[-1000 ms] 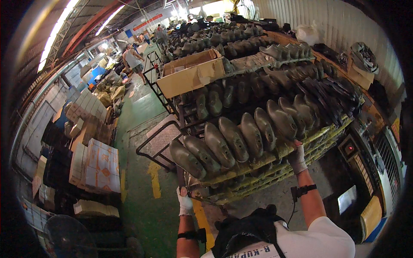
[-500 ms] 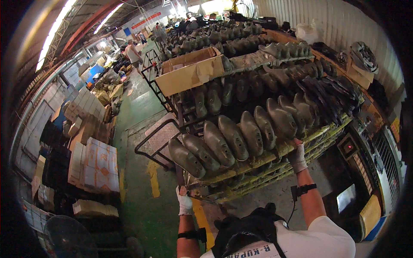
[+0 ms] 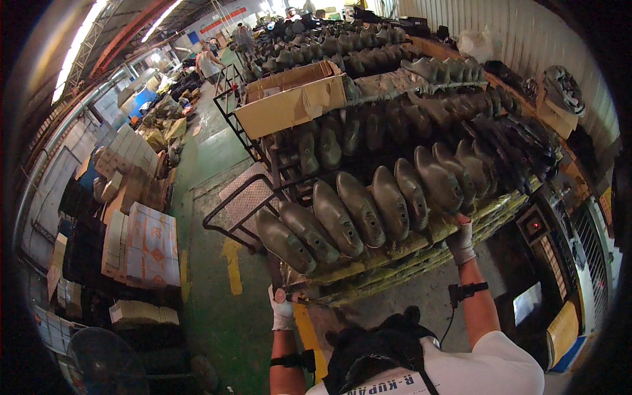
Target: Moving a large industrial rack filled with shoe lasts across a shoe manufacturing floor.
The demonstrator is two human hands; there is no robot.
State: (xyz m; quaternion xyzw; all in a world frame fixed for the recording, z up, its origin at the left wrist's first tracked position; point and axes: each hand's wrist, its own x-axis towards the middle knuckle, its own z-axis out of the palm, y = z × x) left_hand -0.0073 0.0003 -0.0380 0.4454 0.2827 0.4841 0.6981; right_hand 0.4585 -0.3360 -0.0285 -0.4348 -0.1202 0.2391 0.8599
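Note:
A multi-tier rack (image 3: 421,247) with yellowish shelf edges stands before me, bearing a row of dark grey-green shoe lasts (image 3: 393,201). My left hand (image 3: 282,313), in a white glove, is closed at the rack's near left corner; its fingers are partly hidden. Farther right, my right hand (image 3: 462,245), also gloved, grips the edge of the top shelf, just below the lasts. Both arms reach forward, with dark straps on the forearms. Flat dark pieces (image 3: 513,148) lie heaped at the shelf's right end.
More racks of lasts extend behind, with an open cardboard box (image 3: 289,108) on one. A black-framed trolley (image 3: 240,207) stands at the rack's left. Stacked cartons (image 3: 151,243) and a fan (image 3: 108,362) line the left side. A person (image 3: 207,64) is far down the green aisle.
The view has shifted slightly. Both hands keep their places on the rack, and the lasts stay in their row. The distant person appears slightly farther right.

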